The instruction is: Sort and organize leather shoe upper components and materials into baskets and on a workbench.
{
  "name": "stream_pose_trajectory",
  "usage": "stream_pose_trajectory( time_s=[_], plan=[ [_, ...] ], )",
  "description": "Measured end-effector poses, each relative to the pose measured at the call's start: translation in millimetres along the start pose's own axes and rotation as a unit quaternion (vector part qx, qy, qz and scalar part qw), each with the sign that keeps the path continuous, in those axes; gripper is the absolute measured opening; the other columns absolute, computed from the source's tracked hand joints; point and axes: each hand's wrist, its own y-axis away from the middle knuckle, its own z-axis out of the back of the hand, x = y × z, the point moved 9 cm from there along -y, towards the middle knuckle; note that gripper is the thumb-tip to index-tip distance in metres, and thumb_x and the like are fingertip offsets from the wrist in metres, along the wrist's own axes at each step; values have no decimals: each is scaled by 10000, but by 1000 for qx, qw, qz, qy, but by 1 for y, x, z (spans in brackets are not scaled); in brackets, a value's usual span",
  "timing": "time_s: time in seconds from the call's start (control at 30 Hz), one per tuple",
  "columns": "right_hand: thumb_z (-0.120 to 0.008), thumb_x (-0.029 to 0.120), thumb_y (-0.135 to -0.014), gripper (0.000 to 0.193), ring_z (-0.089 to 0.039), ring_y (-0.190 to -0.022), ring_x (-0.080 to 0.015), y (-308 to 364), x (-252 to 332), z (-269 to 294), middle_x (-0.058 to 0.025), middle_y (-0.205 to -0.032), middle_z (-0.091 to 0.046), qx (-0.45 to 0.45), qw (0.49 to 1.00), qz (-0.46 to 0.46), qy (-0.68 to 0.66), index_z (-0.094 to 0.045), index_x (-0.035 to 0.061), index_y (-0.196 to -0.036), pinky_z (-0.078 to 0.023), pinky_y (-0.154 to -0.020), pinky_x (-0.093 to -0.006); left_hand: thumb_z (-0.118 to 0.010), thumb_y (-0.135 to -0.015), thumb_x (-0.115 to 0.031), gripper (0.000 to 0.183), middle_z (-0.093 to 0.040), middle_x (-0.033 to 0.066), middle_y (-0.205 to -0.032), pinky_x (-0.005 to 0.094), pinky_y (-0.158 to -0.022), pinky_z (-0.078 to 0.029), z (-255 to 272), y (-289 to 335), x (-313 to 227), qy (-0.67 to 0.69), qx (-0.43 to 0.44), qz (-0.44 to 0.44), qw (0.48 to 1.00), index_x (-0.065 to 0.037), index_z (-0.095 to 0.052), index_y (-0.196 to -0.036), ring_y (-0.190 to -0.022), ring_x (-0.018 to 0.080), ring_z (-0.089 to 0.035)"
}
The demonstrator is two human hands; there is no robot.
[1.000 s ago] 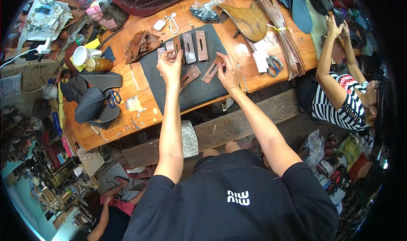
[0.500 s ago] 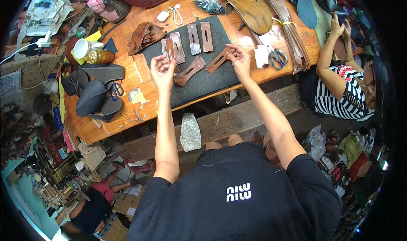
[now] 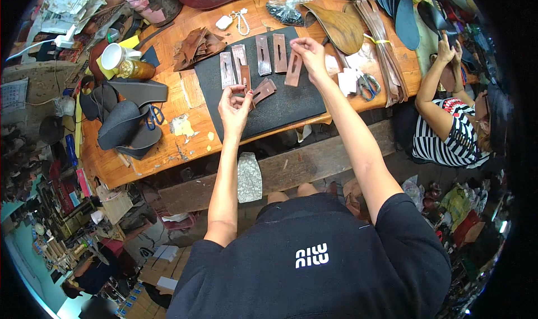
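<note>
Brown pieces (image 3: 197, 47) lie heaped on the wooden table (image 3: 179, 89), beside a black mat (image 3: 286, 107). Over the mat, the left hand (image 3: 234, 109) pinches a narrow brown strip (image 3: 245, 72) between thumb and fingers. Two slotted pieces (image 3: 264, 69) lie side by side; next, the right hand (image 3: 311, 56) pinches the far end of a slotted strip (image 3: 291, 82).

Four slotted brown strips (image 3: 279, 65) line the black mat (image 3: 280, 106)'s far edge; one strip (image 3: 292, 78) tilts near its right, others (image 3: 265, 88) fan mid-mat.
</note>
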Motion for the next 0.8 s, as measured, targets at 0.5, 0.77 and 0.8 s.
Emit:
stream_pose_trajectory(
  time_s=[0.5, 0.77, 0.8],
  plan=[
    [-770, 130, -762, 295, -702, -984, -399, -44, 7, -102, -239, -1014, -721, 96, 828, 78, 547, -748, 20, -1035, -565, -868, -478, -754, -915, -100, 201, -677, 20, -762, 190, -501, -443, 4, 2, -1, -35, -5, 7, 999, -14, -640, -1056, -590, 41, -595],
    [-754, 104, -746, 201, -719, -828, -376, -28, 26, -97, -230, -813, -705, 57, 849, 144, 505, -730, -5, -914, -562, -770, -474, -755, -922, -137, 228, -677, 22, -710, 188, -505, -469, 9, 6, 0, -31, -8, 37, 999, -15, -635, -1071, -583, 54, -612],
    [-754, 104, -746, 201, -719, -828, -376, -30, 26, -87, -230, -813, -705, 55, 849, 144, 506, -730, -5, -914, -562, -770, -474, -755, -922, -137, 228, -677, 22, -710, 188, -505, -469, 8, 6, -1, -30, -6, 36, 999, -15, -635, -1071, -583, 54, -612]
  ],
)
